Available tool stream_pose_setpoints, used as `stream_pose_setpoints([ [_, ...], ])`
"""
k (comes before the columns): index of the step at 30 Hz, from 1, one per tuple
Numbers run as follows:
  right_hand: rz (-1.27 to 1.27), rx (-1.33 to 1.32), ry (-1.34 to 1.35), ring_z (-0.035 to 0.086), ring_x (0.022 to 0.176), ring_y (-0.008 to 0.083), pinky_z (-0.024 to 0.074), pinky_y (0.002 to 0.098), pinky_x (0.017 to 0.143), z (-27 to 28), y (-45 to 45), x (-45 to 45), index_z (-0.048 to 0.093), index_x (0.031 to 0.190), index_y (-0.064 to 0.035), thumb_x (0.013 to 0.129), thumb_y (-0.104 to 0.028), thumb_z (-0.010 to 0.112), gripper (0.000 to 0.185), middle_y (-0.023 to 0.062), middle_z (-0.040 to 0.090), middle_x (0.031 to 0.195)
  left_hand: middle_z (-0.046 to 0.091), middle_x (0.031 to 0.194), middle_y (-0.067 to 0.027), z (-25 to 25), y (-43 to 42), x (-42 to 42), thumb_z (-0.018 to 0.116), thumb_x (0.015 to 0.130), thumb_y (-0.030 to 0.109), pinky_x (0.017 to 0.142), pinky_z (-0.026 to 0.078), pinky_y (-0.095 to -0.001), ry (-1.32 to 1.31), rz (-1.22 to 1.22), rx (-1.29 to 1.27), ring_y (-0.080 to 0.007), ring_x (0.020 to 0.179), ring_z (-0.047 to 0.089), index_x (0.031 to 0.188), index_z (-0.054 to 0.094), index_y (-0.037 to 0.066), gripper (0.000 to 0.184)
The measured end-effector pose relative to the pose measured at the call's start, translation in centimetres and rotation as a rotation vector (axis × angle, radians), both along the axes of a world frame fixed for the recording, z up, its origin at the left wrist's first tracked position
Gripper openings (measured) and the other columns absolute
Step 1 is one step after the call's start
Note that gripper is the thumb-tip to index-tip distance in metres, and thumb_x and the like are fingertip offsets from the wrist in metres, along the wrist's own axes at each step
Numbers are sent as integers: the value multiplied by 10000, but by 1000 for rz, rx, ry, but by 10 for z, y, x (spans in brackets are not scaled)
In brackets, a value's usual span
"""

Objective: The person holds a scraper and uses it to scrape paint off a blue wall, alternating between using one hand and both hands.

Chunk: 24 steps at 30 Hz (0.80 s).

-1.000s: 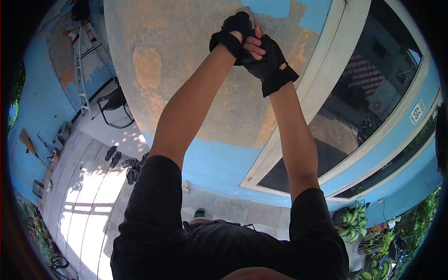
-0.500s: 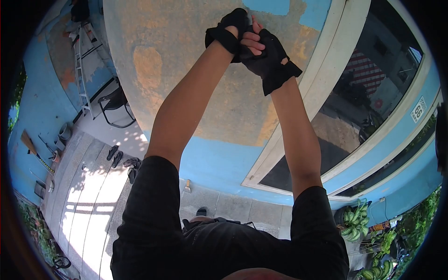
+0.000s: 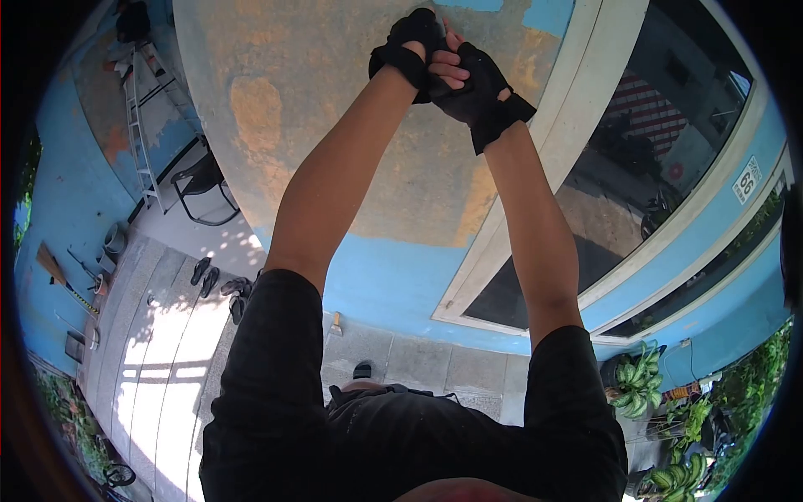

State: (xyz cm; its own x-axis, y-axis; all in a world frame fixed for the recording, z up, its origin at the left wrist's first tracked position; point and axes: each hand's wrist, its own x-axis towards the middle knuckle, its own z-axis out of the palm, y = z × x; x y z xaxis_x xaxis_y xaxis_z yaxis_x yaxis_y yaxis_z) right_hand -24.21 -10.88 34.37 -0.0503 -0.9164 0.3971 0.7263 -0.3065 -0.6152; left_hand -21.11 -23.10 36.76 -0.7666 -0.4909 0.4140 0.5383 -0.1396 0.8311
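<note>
Both of my hands are raised high against the wall [image 3: 427,180], pressed close together. Black fingerless gloves cover them. My left hand [image 3: 410,50] is closed, its fingers mostly hidden by the glove and the other hand. My right hand [image 3: 470,84] is closed too, with bent fingers meeting the left. A sliver of something grey shows between them at the top, too small to name. Around the hands the wall is bare grey-brown with orange patches, and blue paint [image 3: 385,272] remains along its lower part and top edge.
A framed window [image 3: 602,201] adjoins the wall on the right. At far left stand a ladder [image 3: 138,125], with a person [image 3: 132,21] near its top, and a black chair [image 3: 201,180]. A scraper-like tool [image 3: 336,324] lies at the wall's foot. Sandals [image 3: 209,282] and potted plants [image 3: 637,381] are on the floor.
My joined hands have shifted slightly upward and left in view, along with the wall and window. Both stay closed together.
</note>
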Motion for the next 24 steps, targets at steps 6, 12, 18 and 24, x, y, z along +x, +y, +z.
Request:
stream_pose_setpoints([
  [6,-93,15,-61,405,461,61,310,211,376,3,1,16,553,1079,-196,1022,-222,432,136,-23,441,640,659,770,-78,8,1,17,443,930,507,339,508,-300,-130,23,-6,-194,452,595,986,598,104,435],
  [12,4,4,-106,396,462,82,318,217,396,6,0,16,533,926,-191,985,-198,506,66,-20,452,624,358,426,-56,1,5,36,398,891,630,299,280,-372,-222,-457,233,-226,281,273,679,528,96,590],
  [18,-14,13,-48,393,455,82,319,219,395,21,-13,5,528,842,-183,992,-218,489,159,-22,447,612,361,422,-44,24,24,43,392,876,671,300,288,-376,-192,63,91,-217,290,295,683,531,102,617],
  [24,31,5,-35,392,456,83,320,220,398,12,-10,10,501,857,-159,995,-212,476,151,-19,442,620,615,704,-19,21,1,26,472,938,424,340,494,-266,-190,129,-64,-148,494,581,946,606,112,341],
])
